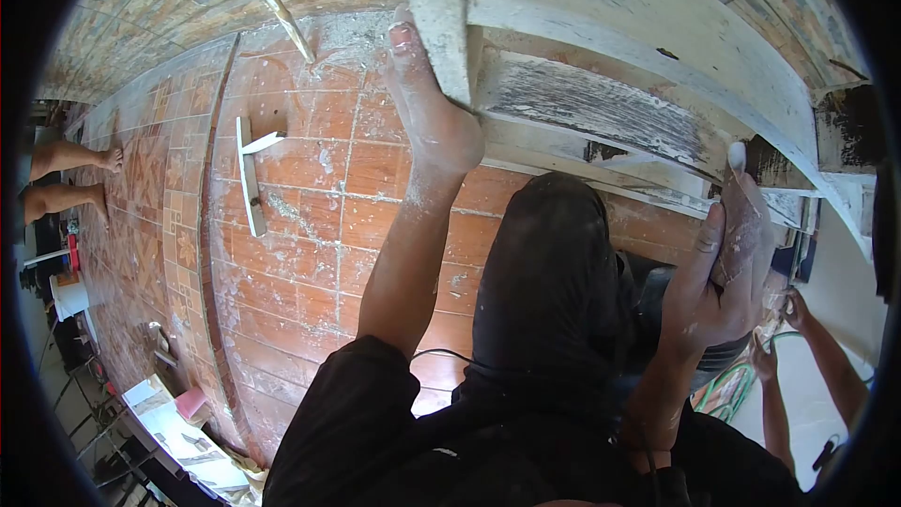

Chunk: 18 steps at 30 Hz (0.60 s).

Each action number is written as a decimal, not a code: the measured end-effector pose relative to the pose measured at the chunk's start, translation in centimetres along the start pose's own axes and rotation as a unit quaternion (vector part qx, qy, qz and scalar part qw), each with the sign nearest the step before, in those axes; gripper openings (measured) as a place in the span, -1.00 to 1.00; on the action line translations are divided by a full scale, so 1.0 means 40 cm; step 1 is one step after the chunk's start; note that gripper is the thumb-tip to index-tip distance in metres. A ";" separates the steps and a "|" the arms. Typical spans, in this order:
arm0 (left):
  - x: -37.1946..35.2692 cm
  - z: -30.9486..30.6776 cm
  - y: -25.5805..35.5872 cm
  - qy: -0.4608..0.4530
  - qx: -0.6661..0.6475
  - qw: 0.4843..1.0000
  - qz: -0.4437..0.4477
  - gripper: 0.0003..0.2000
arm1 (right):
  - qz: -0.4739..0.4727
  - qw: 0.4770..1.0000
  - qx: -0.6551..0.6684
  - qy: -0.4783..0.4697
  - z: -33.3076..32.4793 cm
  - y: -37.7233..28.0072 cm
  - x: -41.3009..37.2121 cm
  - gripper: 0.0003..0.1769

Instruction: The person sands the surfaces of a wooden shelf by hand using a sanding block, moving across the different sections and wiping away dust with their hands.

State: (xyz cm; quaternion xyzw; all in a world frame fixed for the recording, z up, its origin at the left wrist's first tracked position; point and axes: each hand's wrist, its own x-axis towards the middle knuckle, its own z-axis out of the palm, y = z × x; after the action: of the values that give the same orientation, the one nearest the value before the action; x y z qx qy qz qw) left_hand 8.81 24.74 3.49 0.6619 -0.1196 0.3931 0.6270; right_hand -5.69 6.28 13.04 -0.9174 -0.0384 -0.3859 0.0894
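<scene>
My left hand (427, 113) is wrapped against a white wooden post (434, 9), its thumb lying along the near side. The other fingers are hidden behind the post. White dust coats the skin. My right hand (737, 268) is at the right end of the white wooden frame (638, 14), fingers stretched out and thumb apart. It is dusty and streaked with white, and I make out no tool in it. Between the hands, a dark slat with worn white paint (596, 103) sits within the frame. My knee (554, 235) is bent close below it.
White-dusted orange tiles (291, 263) cover the floor. A white T-shaped piece (249, 178) lies at left, and a wooden pole (272, 0) leans above. Another person's feet (108, 160) are far left. Someone's arms (826, 347) reach in at lower right, near a green hose (727, 394).
</scene>
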 end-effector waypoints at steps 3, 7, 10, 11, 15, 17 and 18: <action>-0.005 -0.007 -0.013 -0.001 0.007 1.000 0.012 -0.67 | 0.031 0.999 -0.006 -0.002 0.008 -0.007 -0.006 -0.74; -0.010 -0.010 -0.012 -0.003 0.016 1.000 0.026 -0.64 | 0.049 0.998 0.018 -0.026 0.021 -0.050 0.003 -0.72; -0.016 -0.024 -0.044 -0.001 0.025 0.999 0.043 -0.60 | 0.000 0.997 0.050 -0.062 0.019 -0.060 0.002 -0.68; -0.020 -0.034 -0.068 0.000 0.031 0.998 0.057 -0.59 | 0.002 0.997 0.047 -0.061 0.014 -0.057 0.006 -0.68; -0.005 -0.016 -0.012 -0.009 0.080 0.991 0.112 -0.59 | 0.059 0.996 0.005 -0.071 -0.009 -0.048 0.022 -0.66; -0.007 -0.014 0.001 -0.011 0.106 0.985 0.138 -0.61 | 0.052 0.995 -0.029 -0.079 -0.006 -0.055 0.025 -0.65; -0.007 -0.026 -0.009 -0.022 0.125 0.978 0.165 -0.58 | 0.032 0.995 0.028 -0.090 0.005 -0.074 0.022 -0.63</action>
State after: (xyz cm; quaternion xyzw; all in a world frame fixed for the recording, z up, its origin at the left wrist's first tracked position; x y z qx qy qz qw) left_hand 8.46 25.68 2.95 0.7145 -0.1910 0.4886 0.4629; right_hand -5.33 9.22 13.92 -0.9462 -0.0277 -0.2977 0.1236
